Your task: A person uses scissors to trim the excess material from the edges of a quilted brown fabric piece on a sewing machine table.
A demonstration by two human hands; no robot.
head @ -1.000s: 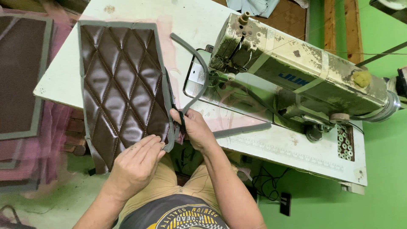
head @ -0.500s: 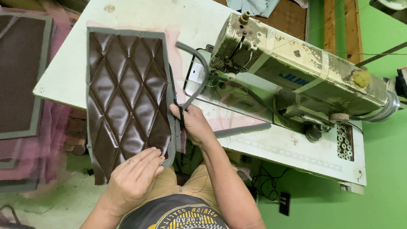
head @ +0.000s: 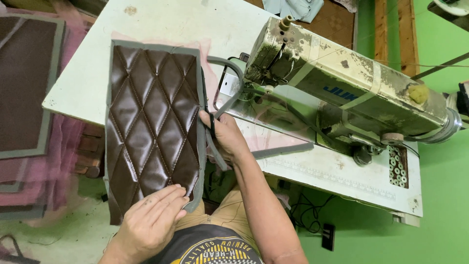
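The brown quilted panel [head: 151, 127] has slid to the right across the white table [head: 161, 24] over the last second, and its grey-bound edge now lies nearer the old cream sewing machine [head: 342, 88] than it did. The far end rests flat on the table, while the near end hangs over the table's near edge toward the person's lap.

The left hand [head: 151, 220] lies flat on the panel's near right corner, fingers spread and pressing down, nothing closed in its grip. A moment ago it sat a little further left, so it has travelled with the piece. The right hand [head: 225, 137] has its grip pinched shut on the right edge of the panel and the grey binding strip [head: 229, 78], which loops away to the far side, up toward the machine's needle end.

More brown panels with grey borders [head: 24, 83] are stacked at the left, beyond the table.

By the look of it, the work is being brought into line with the needle.
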